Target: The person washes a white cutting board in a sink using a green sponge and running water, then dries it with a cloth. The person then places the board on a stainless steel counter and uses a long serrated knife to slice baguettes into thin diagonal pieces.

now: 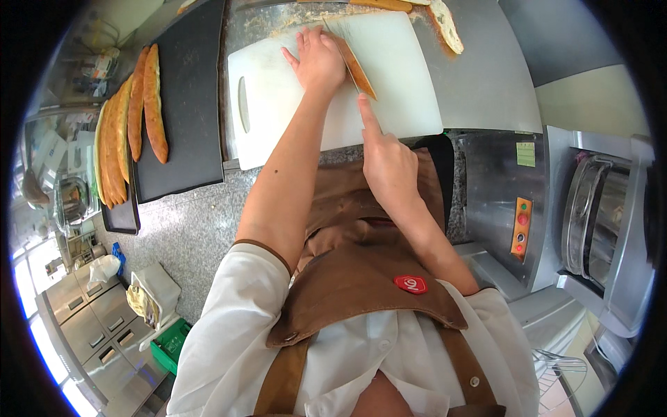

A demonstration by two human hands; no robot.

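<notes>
My left hand lies palm down on the white cutting board, its thumb spread to the left. Along its right edge runs a narrow, brown-crusted piece of bread. Whether the palm presses on bread is hidden. A thin knife blade, seen nearly edge-on, stands between that hand and the crust. My right hand is curled at the board's near edge around the knife, index finger stretched along it towards the blade. Its fingers hide the handle.
Several long loaves lie on a dark baking tray at left. A cut bread piece with pale crumb lies beyond the board on the steel worktop. A machine with a control panel stands at right.
</notes>
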